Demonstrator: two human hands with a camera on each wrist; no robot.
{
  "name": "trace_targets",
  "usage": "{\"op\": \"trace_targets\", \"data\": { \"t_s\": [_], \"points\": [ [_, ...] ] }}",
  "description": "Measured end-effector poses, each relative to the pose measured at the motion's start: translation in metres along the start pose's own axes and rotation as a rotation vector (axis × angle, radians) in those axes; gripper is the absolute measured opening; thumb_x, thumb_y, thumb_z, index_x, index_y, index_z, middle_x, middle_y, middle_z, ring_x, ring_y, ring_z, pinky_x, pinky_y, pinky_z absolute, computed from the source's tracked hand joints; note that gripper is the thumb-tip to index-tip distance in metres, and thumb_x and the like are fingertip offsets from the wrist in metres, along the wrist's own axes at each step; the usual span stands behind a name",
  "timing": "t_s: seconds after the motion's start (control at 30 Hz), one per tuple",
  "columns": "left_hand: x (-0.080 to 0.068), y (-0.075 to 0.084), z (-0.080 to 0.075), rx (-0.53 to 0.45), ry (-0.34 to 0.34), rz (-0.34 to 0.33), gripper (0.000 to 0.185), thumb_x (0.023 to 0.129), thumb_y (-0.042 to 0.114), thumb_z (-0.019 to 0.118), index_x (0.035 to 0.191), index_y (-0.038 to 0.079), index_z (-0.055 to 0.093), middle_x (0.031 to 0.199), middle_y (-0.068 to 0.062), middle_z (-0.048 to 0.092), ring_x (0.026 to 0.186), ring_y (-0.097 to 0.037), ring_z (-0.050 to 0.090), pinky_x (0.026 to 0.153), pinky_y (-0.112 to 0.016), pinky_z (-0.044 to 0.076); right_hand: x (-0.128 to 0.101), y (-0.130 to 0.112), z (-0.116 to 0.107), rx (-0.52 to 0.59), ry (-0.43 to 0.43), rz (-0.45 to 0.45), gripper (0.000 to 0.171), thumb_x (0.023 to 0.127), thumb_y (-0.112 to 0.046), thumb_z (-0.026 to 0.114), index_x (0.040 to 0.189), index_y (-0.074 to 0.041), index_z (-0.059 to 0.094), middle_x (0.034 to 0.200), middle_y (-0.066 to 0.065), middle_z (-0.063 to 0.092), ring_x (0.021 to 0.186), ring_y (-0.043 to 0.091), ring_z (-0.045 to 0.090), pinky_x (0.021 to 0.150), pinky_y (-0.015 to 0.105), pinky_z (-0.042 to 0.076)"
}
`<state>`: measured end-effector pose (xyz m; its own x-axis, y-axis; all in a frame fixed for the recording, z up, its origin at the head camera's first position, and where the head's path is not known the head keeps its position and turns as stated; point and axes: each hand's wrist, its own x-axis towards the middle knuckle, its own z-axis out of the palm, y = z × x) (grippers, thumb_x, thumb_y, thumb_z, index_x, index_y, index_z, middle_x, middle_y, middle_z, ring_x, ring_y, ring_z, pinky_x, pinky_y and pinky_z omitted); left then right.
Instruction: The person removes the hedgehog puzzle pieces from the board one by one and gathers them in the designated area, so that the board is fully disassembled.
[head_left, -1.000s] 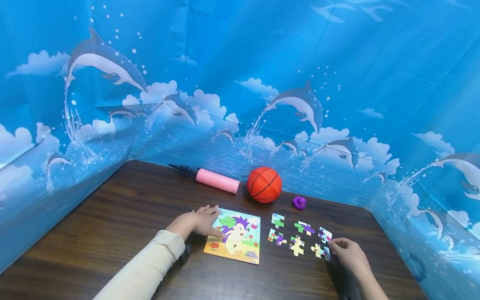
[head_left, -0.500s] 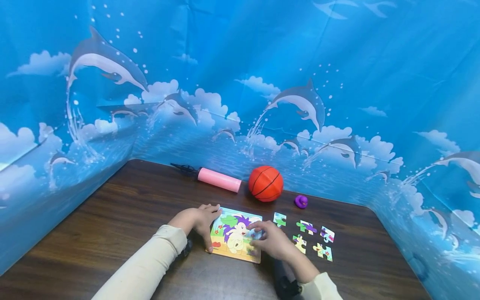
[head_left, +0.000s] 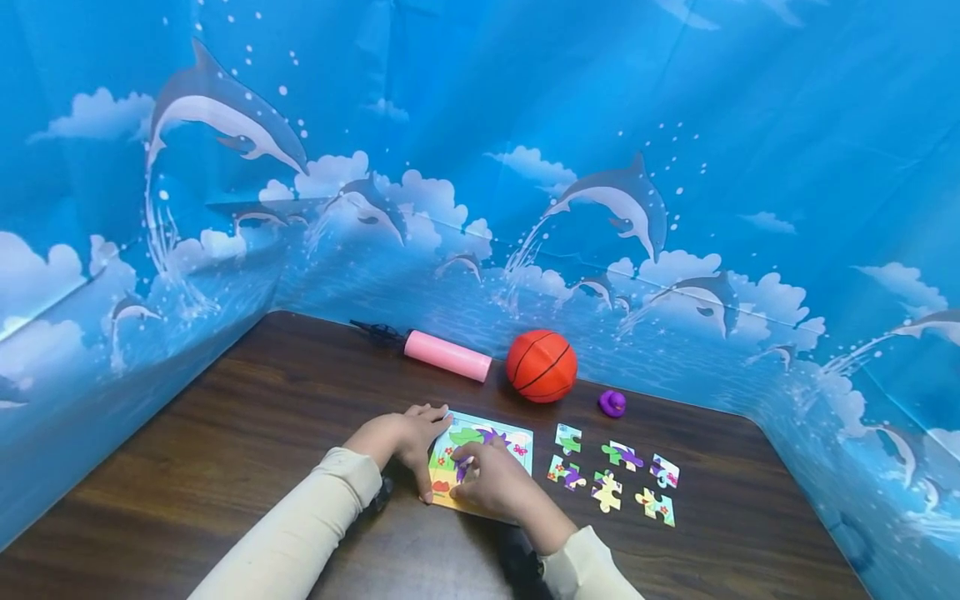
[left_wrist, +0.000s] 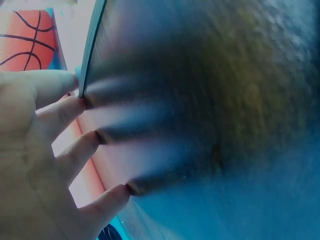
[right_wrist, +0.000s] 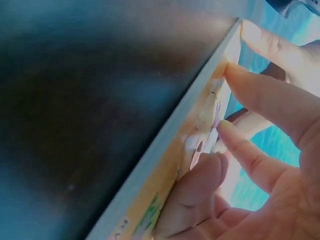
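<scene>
On the table lies a square jigsaw puzzle board [head_left: 521,442] with a cartoon picture, partly covered by both hands. My left hand [head_left: 405,440] rests along its left side, fingers spread, with the thumb near the lower left corner. In the left wrist view, its fingertips [left_wrist: 111,200] touch the dark tabletop. My right hand [head_left: 491,479] is over the middle of the board, and in the right wrist view thumb and a finger [right_wrist: 240,142] touch the picture, set apart from each other; other fingers are curled. Several loose jigsaw pieces [head_left: 606,492] lie right of the board.
Behind the board stand a red-orange basketball [head_left: 542,366] and a pink hand pump [head_left: 447,356] with a black end. A purple rubber duck [head_left: 612,404] sits to the right. A blue dolphin-print curtain [head_left: 450,125] borders the wooden table [head_left: 247,433].
My right hand has moved left from the loose pieces onto the board's middle. My left hand stays at the board's left side, its thumb now lower. The loose pieces keep their layout.
</scene>
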<state>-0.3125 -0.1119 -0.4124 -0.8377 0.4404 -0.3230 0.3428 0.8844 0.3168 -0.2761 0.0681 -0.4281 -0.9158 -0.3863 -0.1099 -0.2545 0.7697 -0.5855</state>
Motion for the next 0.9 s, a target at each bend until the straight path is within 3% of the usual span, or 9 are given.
{"op": "trace_targets", "data": {
  "t_s": [0.27,0.4,0.67,0.8,0.9],
  "points": [
    [0.001,0.002,-0.003,0.007,-0.001,-0.004,0.119,0.06,0.045,0.094,0.155,0.007,0.032,0.163,-0.01,0.024,0.149,-0.036,0.018,0.114,-0.059,0.027,0.001,0.0,-0.002,0.078,-0.002,0.021,0.043,0.074,-0.008,0.086,0.106,-0.017,0.059,0.094,0.007,0.054,0.082,0.021,0.054,0.064,0.039,0.047],
    [0.001,0.002,-0.004,0.014,-0.002,-0.003,0.119,0.061,0.046,0.094,0.155,0.007,0.032,0.163,-0.01,0.024,0.149,-0.035,0.018,0.114,-0.059,0.027,0.0,0.002,-0.002,0.147,0.017,-0.014,0.036,0.081,-0.004,0.08,0.107,-0.015,0.058,0.091,0.006,0.058,0.082,0.021,0.056,0.066,0.038,0.049],
    [0.001,0.0,-0.003,0.007,-0.003,0.002,0.119,0.061,0.043,0.094,0.155,0.006,0.031,0.163,-0.011,0.023,0.149,-0.036,0.017,0.116,-0.056,0.025,-0.004,0.009,-0.001,0.401,0.092,-0.063,0.018,0.092,0.001,0.063,0.108,-0.007,0.064,0.086,0.008,0.066,0.08,0.019,0.064,0.061,0.031,0.05],
    [0.001,0.0,-0.001,0.0,-0.004,0.004,0.119,0.061,0.042,0.095,0.155,0.005,0.031,0.163,-0.012,0.023,0.149,-0.037,0.017,0.116,-0.056,0.024,-0.01,0.018,-0.007,0.575,0.092,-0.019,0.023,0.095,-0.006,0.063,0.117,-0.001,0.064,0.09,0.014,0.071,0.082,0.024,0.069,0.063,0.033,0.055],
    [0.001,0.0,0.0,-0.008,-0.008,-0.004,0.119,0.062,0.041,0.095,0.155,0.006,0.03,0.163,-0.011,0.022,0.149,-0.036,0.016,0.116,-0.056,0.024,-0.018,0.033,-0.015,0.643,0.108,0.045,0.026,0.094,-0.013,0.067,0.115,0.003,0.066,0.092,0.012,0.072,0.084,0.023,0.071,0.068,0.037,0.059]
  ]
}}
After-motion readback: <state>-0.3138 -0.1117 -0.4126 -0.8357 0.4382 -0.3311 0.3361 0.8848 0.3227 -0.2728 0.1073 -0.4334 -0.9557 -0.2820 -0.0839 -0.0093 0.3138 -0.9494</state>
